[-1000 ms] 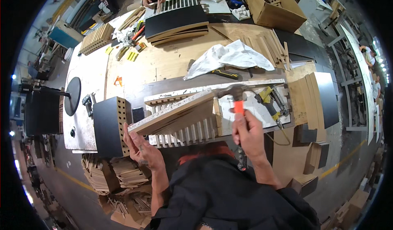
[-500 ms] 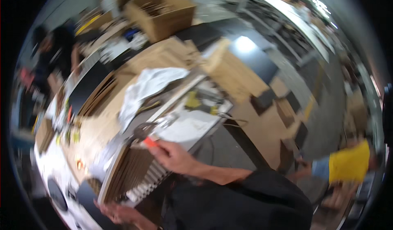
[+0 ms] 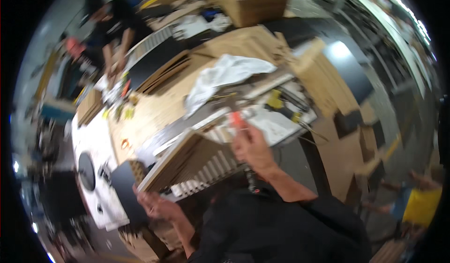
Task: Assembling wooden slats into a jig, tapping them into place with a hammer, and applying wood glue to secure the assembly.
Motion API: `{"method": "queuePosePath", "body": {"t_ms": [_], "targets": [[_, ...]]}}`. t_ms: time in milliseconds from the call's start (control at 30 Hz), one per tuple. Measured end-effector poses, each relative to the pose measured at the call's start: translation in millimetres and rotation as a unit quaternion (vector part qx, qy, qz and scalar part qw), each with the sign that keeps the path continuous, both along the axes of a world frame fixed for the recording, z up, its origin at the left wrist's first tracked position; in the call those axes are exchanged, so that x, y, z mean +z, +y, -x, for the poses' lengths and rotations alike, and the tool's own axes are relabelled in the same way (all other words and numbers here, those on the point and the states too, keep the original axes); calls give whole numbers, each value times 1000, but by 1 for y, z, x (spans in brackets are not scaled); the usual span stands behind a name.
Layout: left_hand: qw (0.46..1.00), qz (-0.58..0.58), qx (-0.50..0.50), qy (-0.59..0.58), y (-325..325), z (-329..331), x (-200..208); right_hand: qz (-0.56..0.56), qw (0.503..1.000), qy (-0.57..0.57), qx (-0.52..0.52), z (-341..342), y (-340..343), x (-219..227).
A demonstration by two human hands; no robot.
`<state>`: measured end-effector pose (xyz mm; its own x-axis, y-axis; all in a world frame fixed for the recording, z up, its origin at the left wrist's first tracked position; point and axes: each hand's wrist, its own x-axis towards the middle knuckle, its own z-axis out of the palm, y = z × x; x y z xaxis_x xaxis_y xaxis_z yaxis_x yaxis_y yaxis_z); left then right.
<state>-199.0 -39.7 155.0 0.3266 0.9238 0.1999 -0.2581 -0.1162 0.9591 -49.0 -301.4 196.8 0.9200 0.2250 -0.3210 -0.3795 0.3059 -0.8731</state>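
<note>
1. Grooved panel (image 3: 187, 160) sits tilted at the near side of the workbench (image 3: 157, 111); could slip, prob. if its near L corner gets poor support.
2. White slats (image 3: 209, 170) lie under it; might crack or shift if the panel drops. Contact betw. the two: can't tell.
3. Dark block (image 3: 123, 188) w/ holes stands just L of the panel; a swing of that corner might knock it.
4. Yellow-bodied tool (image 3: 275, 100) lies far R; might get bumped if a swing goes wide.
5. Hammer (image 3: 236, 119), orange-necked, blurred, is near the panel's R end; glancing hit could chip wood if angle's off.
6. R hand (image 3: 253, 146) wraps the hammer's handle; loose hold = poss. twist.
7. L hand (image 3: 159, 207) touches the panel's near L corner, grip too blurred to tell; pinch risk if panel slides.
</note>
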Motion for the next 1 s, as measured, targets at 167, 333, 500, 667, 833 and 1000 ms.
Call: {"method": "queuePosePath", "body": {"t_ms": [167, 333, 500, 667, 833, 1000], "targets": [[996, 33, 72, 32, -32, -7, 31, 302, 933, -197, 0, -9, -23, -36], [996, 27, 73, 36, -35, -1, 40, 543, 778, -315, 28, -30, -37, -136], [994, 36, 100, 22, -36, 6, 41, 629, 716, -290, 94, -52, -65, -212], [990, 7, 130, 50, -42, 12, 37, 400, 825, -396, 43, -34, -7, -105], [988, -10, 135, 73, -49, 11, 38, 205, 888, -399, 99, 11, 45, -9], [982, -70, 93, 150, -49, 5, 54, 169, 909, -379, 52, 19, 40, -30]]}}
